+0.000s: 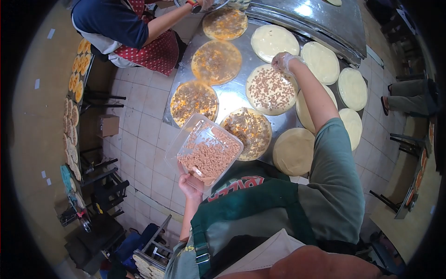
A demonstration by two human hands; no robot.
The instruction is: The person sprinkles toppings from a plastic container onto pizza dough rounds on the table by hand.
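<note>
My left hand [189,185] grips a clear plastic container [236,149] by its near lower corner. Inside lie many small pinkish-brown diced meat bits [204,156]. In a clear thin glove, my right hand [285,63] is over the top right edge of a round dough base [289,100] scattered with the same kind of bits. Its fingers look bunched together, and what they hold is hidden. Just above that hand lies a pale, plain base [274,43]. Close to the container sits a topped pizza [246,132], with another topped pizza [195,102] to its left.
The metal table [227,95] carries several more bases. A metal appliance [306,23] stands at its far side. At the upper left, another person [116,28] in a red dotted apron reaches to a bowl [209,6]. Further pizzas [79,69] line a left-hand table. A box [108,125] sits nearby.
</note>
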